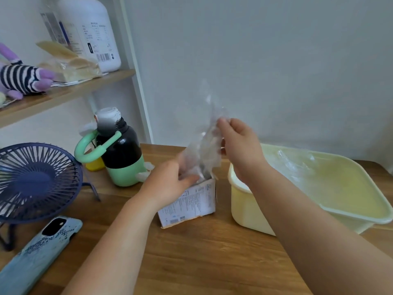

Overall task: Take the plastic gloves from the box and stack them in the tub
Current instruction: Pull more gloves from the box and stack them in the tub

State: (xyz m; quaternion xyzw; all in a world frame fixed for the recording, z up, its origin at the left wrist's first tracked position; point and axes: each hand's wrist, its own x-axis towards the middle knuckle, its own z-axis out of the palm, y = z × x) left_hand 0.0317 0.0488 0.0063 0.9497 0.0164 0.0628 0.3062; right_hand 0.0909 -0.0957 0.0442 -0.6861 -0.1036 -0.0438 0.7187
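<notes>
Wooden desk (202, 262) fills the foreground, with a phone (40, 250) laid at 7 o'clock and a fan (36, 179) stood at 9 o'clock.

At the centre the box (191, 205) is stood on end. It is steadied by the left hand (168, 184), whose fingers are curled over its top rim at the opening.

Just above it, a clear glove (204, 145) is pinched near its upper part between thumb and fingertips of the right hand (240, 145) and is drawn up towards 12 o'clock. Its lower end appears to be inside the opening, though the film is too clear for this to be told for certain.

The tub (244, 207) is set at 3 o'clock, just beside the box, and loose gloves (295, 165) can be made out in it.

Several things could go wrong:
- The next gloves could be dragged out with this one, since the sheets are likely to cling together.
- The box could be lifted or tipped if the left grip is eased while the film is under pull.
- The film is thin and slippery, so it could be torn or lost from so small a pinch.
- Once it is carried over the rim, it may be dropped crumpled rather than flat, and the stack would be spoiled.

Farther off, a bottle (121, 150) is stood at 10 o'clock, near enough to be knocked by the left elbow. A shelf (63, 92) is fixed to the wall beyond.
</notes>
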